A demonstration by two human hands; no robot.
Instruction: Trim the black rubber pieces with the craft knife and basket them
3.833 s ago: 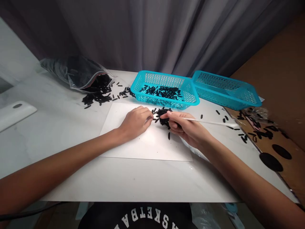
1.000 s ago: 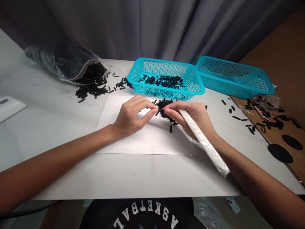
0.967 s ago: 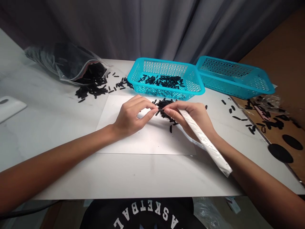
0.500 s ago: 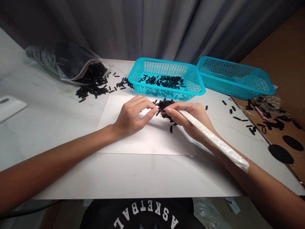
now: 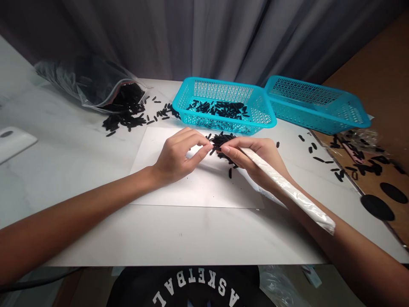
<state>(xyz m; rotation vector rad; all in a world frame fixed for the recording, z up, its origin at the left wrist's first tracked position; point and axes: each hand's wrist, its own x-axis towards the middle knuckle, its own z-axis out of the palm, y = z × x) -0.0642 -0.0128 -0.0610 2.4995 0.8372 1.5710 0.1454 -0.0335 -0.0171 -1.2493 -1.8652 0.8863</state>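
My left hand (image 5: 179, 154) hovers over a white sheet (image 5: 179, 194), thumb and forefinger pinched together. Its fingertips meet a small elongated black piece (image 5: 215, 148), hard to separate from the dark heap behind. My right hand (image 5: 258, 158) is closed, its thumb and forefinger at the other side of that piece. A long white strip in clear plastic (image 5: 287, 185) runs from the right hand's grip back over the forearm. Just beyond the fingertips lies a heap of similar black pieces (image 5: 223, 138), partly hidden by my right hand. One loose piece (image 5: 230, 173) rests nearer me.
A blue basket (image 5: 223, 127) holding black pieces stands behind the sheet, with a second blue basket (image 5: 319, 117) to its right. At left, an open zip bag (image 5: 92, 87) spills black pieces. Black ovals (image 5: 377, 207) and scattered pieces lie right, around a brown board (image 5: 396, 217).
Both hands stay almost in place. The black piece between the fingertips stood out more clearly before. The whole view has shifted very slightly.
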